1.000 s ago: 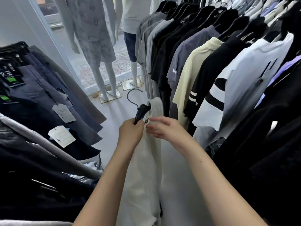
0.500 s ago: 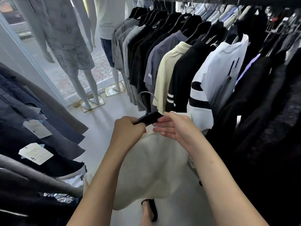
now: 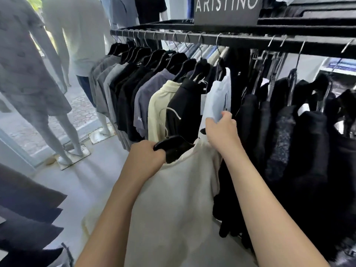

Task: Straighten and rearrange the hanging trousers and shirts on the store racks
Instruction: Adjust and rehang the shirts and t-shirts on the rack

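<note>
Left hand: the left hand (image 3: 146, 157), at 6 o'clock low centre, is closed in a fist around the black hanger (image 3: 173, 146).
Held shirt: a cream shirt (image 3: 173, 205) hangs from that hanger, off the rail, its silver hook (image 3: 172, 117) free in the air.
Right hand: the right hand (image 3: 221, 130), toward 1 o'clock, pinches the edge of a white shirt (image 3: 216, 99) on the rack, fingers curled on the cloth.
Rack: the black rail (image 3: 231, 40) from 11 to 2 o'clock carries grey, black, cream and white shirts on black hangers.
Far left: mannequins (image 3: 28, 74) at 10 o'clock.
</note>
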A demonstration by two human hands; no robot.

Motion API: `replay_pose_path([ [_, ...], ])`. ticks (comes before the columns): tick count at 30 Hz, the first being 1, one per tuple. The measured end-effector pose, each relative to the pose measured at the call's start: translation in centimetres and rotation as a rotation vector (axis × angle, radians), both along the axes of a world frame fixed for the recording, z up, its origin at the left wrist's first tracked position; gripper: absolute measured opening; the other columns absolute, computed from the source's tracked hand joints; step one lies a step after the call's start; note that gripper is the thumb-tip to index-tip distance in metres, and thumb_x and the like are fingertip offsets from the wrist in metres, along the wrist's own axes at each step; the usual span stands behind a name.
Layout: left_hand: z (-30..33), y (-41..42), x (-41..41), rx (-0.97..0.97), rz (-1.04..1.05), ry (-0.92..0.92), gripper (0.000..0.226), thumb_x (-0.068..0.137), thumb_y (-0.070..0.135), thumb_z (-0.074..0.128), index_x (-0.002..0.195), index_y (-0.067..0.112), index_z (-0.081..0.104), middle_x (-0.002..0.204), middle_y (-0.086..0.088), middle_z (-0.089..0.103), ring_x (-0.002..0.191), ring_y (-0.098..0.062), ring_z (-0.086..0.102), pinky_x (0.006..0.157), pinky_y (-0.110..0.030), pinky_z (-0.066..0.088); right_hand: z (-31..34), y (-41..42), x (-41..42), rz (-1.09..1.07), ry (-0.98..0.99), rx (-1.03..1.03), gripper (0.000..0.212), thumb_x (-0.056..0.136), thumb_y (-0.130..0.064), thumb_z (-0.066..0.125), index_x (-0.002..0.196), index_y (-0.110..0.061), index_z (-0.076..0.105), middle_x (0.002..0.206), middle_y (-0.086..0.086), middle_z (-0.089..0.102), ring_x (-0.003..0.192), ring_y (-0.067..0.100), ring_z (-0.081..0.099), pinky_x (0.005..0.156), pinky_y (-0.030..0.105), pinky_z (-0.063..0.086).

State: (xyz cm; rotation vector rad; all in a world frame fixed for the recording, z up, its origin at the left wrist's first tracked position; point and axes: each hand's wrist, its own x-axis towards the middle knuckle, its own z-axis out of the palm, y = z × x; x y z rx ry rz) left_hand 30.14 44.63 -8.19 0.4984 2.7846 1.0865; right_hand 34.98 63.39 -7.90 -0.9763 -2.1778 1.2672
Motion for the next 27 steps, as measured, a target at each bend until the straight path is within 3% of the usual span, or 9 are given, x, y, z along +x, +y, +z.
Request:
replay_pose_path([
  [4,0.5,1.9,-2.0,-0.039,-0.098,-0.008,0.016,0.074,0.009,0.052,0.072,-0.004,0.062,0.056,-0.006,0.047,0.052,-0.02,0.041,0.049,-0.026,0.032,1.1,1.3,-5.0,0.276,-0.222,-0.129,0.04,0.1,-0.03,0.03,0.129,-0.008,0.048,0.123,0.015,0.052,0.1,0.024,0.044,0.084,0.034,0.034],
  [7,0.4,3.9,-3.6,-0.095,-0.175,0.006,0.017,0.078,0.011,0.053,0.073,0.002,0.066,0.057,-0.004,0.052,0.052,-0.019,0.046,0.047,-0.026,0.035,1.0,1.3,-7.5,0.45,-0.177,-0.005,0.017,0.1,-0.008,0.04,0.093,-0.01,0.055,0.1,0.017,0.055,0.093,0.026,0.05,0.081,0.038,0.041],
  [10,0.0,5.8,-5.2,-0.128,-0.249,0.045,0.023,0.084,0.016,0.048,0.081,0.006,0.068,0.07,-0.008,0.061,0.066,-0.024,0.055,0.056,-0.031,0.042,1.4,1.9,-8.2,0.45,-0.138,-0.061,0.036,0.099,-0.011,0.038,0.072,-0.016,0.062,0.079,0.006,0.061,0.075,0.022,0.055,0.081,0.04,0.043],
  [14,0.2,8.1,-7.5,-0.167,-0.298,0.062,0.024,0.091,0.025,0.045,0.078,0.008,0.056,0.078,-0.008,0.058,0.071,-0.024,0.052,0.052,-0.03,0.033,2.9,3.1,-7.9,0.28,-0.167,0.014,0.041,0.095,-0.031,0.041,0.11,-0.001,0.065,0.11,0.014,0.07,0.105,0.031,0.063,0.095,0.042,0.049],
  [18,2.4,11.1,-9.1,-0.131,-0.411,0.084,0.023,0.093,0.026,0.047,0.075,0.013,0.049,0.078,-0.005,0.057,0.075,-0.024,0.051,0.056,-0.03,0.032,4.2,4.3,-6.2,0.115,-0.039,0.136,0.024,0.094,-0.028,0.049,0.102,-0.014,0.068,0.094,-0.008,0.066,0.084,0.007,0.059,0.06,0.008,0.044],
  [21,4.8,13.6,-9.8,0.033,-0.499,0.205,0.014,0.09,0.014,0.05,0.079,0.02,0.044,0.077,0.003,0.051,0.077,-0.019,0.045,0.057,-0.018,0.028,4.9,5.2,-6.0,0.044,0.102,0.182,0.036,0.093,-0.02,0.056,0.128,-0.025,0.063,0.121,-0.007,0.066,0.094,0.001,0.057,0.079,0.006,0.038],
  [23,6.4,15.4,-10.5,0.141,-0.533,0.242,0.013,0.089,0.011,0.051,0.08,0.021,0.05,0.075,0.008,0.051,0.078,-0.018,0.047,0.058,-0.017,0.029,5.6,5.8,-6.1,0.017,0.137,0.173,0.045,0.094,-0.023,0.057,0.139,-0.027,0.054,0.13,-0.006,0.062,0.099,0.0,0.056,0.076,0.004,0.035],
  [25,7.5,17.4,-11.0,0.179,-0.54,0.288,0.003,0.092,0.016,0.051,0.092,0.017,0.054,0.082,0.006,0.051,0.082,-0.016,0.046,0.061,-0.018,0.025,6.2,6.5,-6.3,0.018,0.165,0.159,0.047,0.096,-0.027,0.054,0.143,-0.028,0.05,0.133,-0.008,0.061,0.113,0.001,0.056,0.08,0.002,0.035],
  [27,8.2,19.4,-11.4,0.219,-0.546,0.346,0.005,0.093,0.017,0.05,0.089,0.015,0.052,0.077,0.006,0.048,0.077,-0.016,0.045,0.061,-0.019,0.024,6.7,7.1,-6.4,0.006,0.17,0.194,0.044,0.097,-0.032,0.048,0.14,-0.033,0.052,0.135,-0.011,0.059,0.126,0.005,0.05,0.093,0.013,0.034],
])
